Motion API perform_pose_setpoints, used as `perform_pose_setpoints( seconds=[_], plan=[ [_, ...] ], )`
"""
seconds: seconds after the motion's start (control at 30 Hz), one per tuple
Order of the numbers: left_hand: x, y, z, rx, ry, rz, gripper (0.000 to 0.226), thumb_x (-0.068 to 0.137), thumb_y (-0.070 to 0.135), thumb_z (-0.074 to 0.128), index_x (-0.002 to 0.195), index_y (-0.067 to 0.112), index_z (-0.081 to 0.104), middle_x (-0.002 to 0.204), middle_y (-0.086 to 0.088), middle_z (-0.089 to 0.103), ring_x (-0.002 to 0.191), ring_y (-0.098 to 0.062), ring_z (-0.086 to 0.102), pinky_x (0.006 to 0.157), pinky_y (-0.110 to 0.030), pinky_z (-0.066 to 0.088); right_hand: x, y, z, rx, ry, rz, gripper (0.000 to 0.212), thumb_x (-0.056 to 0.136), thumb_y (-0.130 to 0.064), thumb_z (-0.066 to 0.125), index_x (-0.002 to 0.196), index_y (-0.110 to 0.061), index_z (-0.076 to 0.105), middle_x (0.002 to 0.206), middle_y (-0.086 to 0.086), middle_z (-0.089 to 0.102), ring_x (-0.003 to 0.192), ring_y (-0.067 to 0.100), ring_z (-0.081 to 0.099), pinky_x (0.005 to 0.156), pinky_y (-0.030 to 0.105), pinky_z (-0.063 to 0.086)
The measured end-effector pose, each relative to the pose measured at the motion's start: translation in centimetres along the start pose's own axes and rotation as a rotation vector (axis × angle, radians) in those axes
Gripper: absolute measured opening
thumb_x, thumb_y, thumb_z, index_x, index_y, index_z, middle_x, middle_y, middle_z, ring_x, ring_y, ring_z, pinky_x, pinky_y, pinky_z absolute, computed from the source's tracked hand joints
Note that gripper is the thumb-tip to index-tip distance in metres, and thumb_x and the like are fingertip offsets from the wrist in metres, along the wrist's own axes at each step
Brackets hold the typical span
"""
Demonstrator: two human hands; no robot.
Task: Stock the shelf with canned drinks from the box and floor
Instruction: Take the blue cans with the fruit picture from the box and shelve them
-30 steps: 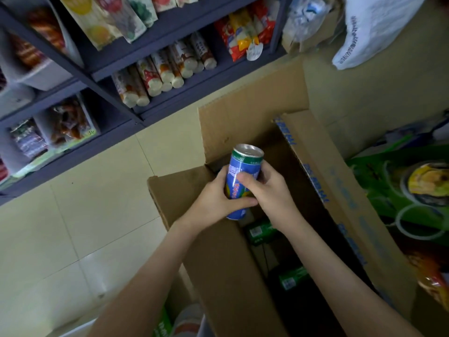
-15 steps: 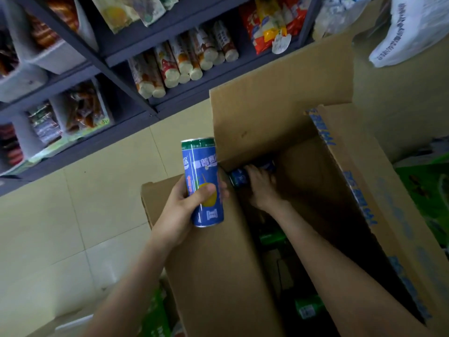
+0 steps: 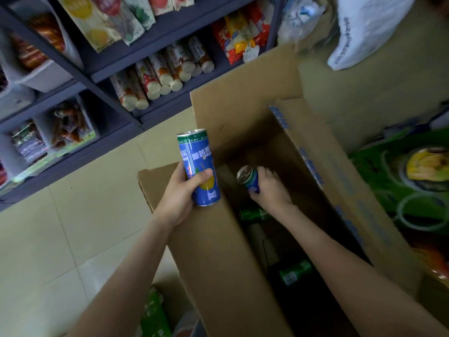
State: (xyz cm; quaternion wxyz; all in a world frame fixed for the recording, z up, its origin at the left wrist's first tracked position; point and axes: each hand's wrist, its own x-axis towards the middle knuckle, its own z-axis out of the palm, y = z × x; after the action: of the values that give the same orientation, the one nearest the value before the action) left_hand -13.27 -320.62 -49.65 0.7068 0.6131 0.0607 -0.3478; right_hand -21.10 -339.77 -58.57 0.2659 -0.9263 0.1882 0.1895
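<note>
A blue can (image 3: 199,169) is being gripped by the left hand (image 3: 179,195) over the box's (image 3: 206,251) flap edge. The right hand (image 3: 272,190) is gripping a second can (image 3: 247,178) inside the box, above green cans (image 3: 295,272). Open floor (image 3: 85,203) is separating box and shelf (image 3: 73,161).

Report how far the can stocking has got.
Done: no blue or green cans show on the shelf. In hand: left hand holds a blue can at the box edge; right hand grips a second can inside it. Left: shelving both, plus green cans lying in the box.
</note>
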Motion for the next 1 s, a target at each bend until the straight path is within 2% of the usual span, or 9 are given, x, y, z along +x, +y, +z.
perform_pose_setpoints(
  seconds=[0.1, 0.23, 0.37, 0.43, 0.57, 0.67, 0.77, 0.9, 1.0],
  plan=[
    [-2.5, 2.2, 3.6, -0.064, -0.1, 0.017, 0.046, 0.07, 0.018, 0.074, 0.112, 0.011, 0.056, 0.093, 0.002, 0.07, 0.084, -0.012, 0.066, 0.08, -0.032, 0.054, -5.9, -1.1, -5.7, 0.331, 0.186, 0.047, 0.059, 0.076, -0.026, 0.075, 0.124, -0.013, 0.044, 0.119, 0.005, 0.054, 0.112, 0.018, 0.051, 0.089, 0.027, 0.042],
    [-7.9, 5.8, 10.4, -0.084, -0.299, 0.038, 0.073, 0.049, 0.038, 0.09, 0.11, 0.01, 0.061, 0.102, -0.004, 0.07, 0.093, -0.018, 0.066, 0.092, -0.043, 0.05, -15.0, -1.8, -13.7, 0.834, 0.378, 0.128, 0.04, 0.07, -0.023, 0.081, 0.099, -0.021, 0.053, 0.098, -0.003, 0.064, 0.091, 0.013, 0.061, 0.081, 0.029, 0.048],
    [-15.4, 7.6, 18.3, -0.032, -0.536, 0.046, 0.067, 0.041, 0.042, 0.091, 0.098, 0.014, 0.07, 0.093, -0.005, 0.073, 0.082, -0.018, 0.07, 0.073, -0.035, 0.058, -26.3, 0.0, -20.9, 1.143, 0.478, 0.034, 0.028, 0.074, -0.015, 0.078, 0.095, -0.023, 0.059, 0.093, -0.001, 0.069, 0.086, 0.008, 0.065, 0.08, 0.027, 0.052],
    [-19.2, 8.0, 22.2, -0.014, -0.685, 0.047, 0.057, 0.039, 0.041, 0.092, 0.089, 0.02, 0.076, 0.089, -0.003, 0.074, 0.078, -0.015, 0.071, 0.066, -0.031, 0.057, -32.1, 1.4, -23.9, 1.154, 0.563, -0.004, 0.034, 0.072, -0.019, 0.08, 0.097, -0.025, 0.058, 0.096, -0.001, 0.069, 0.091, 0.011, 0.065, 0.083, 0.032, 0.052],
    [-26.0, 8.7, 29.8, 0.071, -0.941, 0.056, 0.063, 0.046, 0.04, 0.092, 0.102, 0.018, 0.073, 0.101, -0.008, 0.072, 0.088, -0.021, 0.069, 0.077, -0.037, 0.057, -43.1, 3.8, -29.2, 1.089, 0.739, -0.075, 0.054, 0.079, -0.013, 0.075, 0.12, -0.03, 0.044, 0.099, -0.011, 0.065, 0.085, 0.001, 0.066, 0.075, 0.028, 0.054],
    [-30.4, 10.0, 35.8, 0.13, -1.076, 0.104, 0.066, 0.043, 0.041, 0.092, 0.101, 0.017, 0.071, 0.095, -0.004, 0.073, 0.083, -0.018, 0.07, 0.07, -0.031, 0.057, -50.3, 5.3, -32.6, 1.016, 0.835, -0.143, 0.066, 0.083, -0.002, 0.067, 0.132, -0.032, 0.033, 0.095, -0.017, 0.065, 0.085, 0.005, 0.067, 0.072, 0.028, 0.057],
    [-34.0, 12.5, 42.2, 0.141, -1.121, 0.16, 0.079, 0.036, 0.037, 0.094, 0.105, 0.012, 0.064, 0.093, -0.008, 0.072, 0.078, -0.021, 0.07, 0.069, -0.036, 0.059, -55.8, 6.5, -36.8, 0.968, 0.951, -0.111, 0.065, 0.079, -0.002, 0.072, 0.129, -0.029, 0.041, 0.1, -0.005, 0.064, 0.085, 0.008, 0.067, 0.073, 0.03, 0.058],
    [-37.5, 16.1, 49.0, 0.165, -1.195, 0.254, 0.057, 0.054, 0.025, 0.084, 0.105, 0.014, 0.06, 0.087, -0.003, 0.073, 0.075, -0.016, 0.069, 0.07, -0.033, 0.059, -62.1, 6.8, -42.9, 0.825, 1.079, -0.044, 0.056, 0.069, -0.004, 0.08, 0.113, -0.022, 0.052, 0.095, -0.009, 0.066, 0.08, 0.005, 0.066, 0.069, 0.029, 0.055],
    [-38.7, 18.6, 52.4, 0.156, -1.294, 0.338, 0.085, 0.031, 0.044, 0.092, 0.105, 0.014, 0.063, 0.092, -0.005, 0.072, 0.079, -0.017, 0.069, 0.07, -0.033, 0.058, -65.9, 6.1, -47.2, 0.685, 1.08, 0.012, 0.046, 0.065, -0.006, 0.082, 0.103, -0.017, 0.057, 0.087, -0.003, 0.07, 0.071, 0.008, 0.068, 0.058, 0.024, 0.054]
  ],
)
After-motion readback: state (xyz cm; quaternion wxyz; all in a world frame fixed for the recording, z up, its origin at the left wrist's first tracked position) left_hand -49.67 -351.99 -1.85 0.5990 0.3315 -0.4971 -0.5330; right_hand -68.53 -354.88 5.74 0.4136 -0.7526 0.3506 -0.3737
